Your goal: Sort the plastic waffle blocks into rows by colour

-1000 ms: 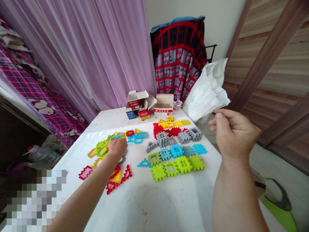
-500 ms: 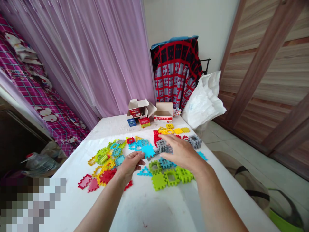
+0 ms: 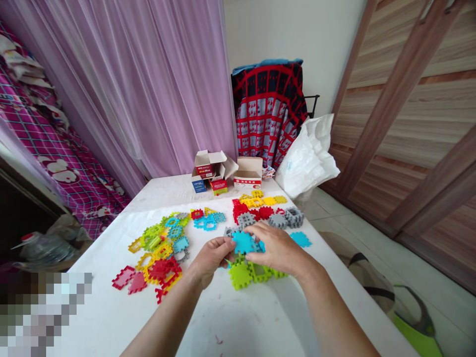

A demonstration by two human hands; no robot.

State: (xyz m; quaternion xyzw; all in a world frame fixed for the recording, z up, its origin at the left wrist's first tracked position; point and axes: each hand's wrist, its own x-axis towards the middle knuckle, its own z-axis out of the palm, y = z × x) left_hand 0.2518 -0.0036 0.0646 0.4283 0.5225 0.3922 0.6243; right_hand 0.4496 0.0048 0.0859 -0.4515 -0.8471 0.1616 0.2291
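The left hand [image 3: 210,259] and right hand [image 3: 280,248] are brought close together over the table, with a flat blue tile [image 3: 243,243] between them. The tile's left edge is pinched by the left thumb and fingers. The right thumb and fingers are spread about its right side; whether they are clamped on it cannot be told. Half a second earlier the tile is held by the left hand alone, with the right hand apart from it; both are now positioned at the tile, which suggests a shift to two-handed handling.

The blue tile is held just above a green tile [image 3: 240,275], solid-faced and toothed along its edges. A second blue tile [image 3: 300,239] is laid to the right. Beyond the hands, grey blocks [image 3: 293,217], red tiles [image 3: 265,213] and yellow tiles [image 3: 269,201] are grouped by colour; some are formed with window-like openings. All appear to be moulded in plastic. To the left, a mixed heap [image 3: 151,241] is loosely overlapped. The table is covered in smooth white cloth [image 3: 241,317]. Folded-card cartons [image 3: 204,171] and a crumpled white bag [image 3: 307,156] are placed at the far end.
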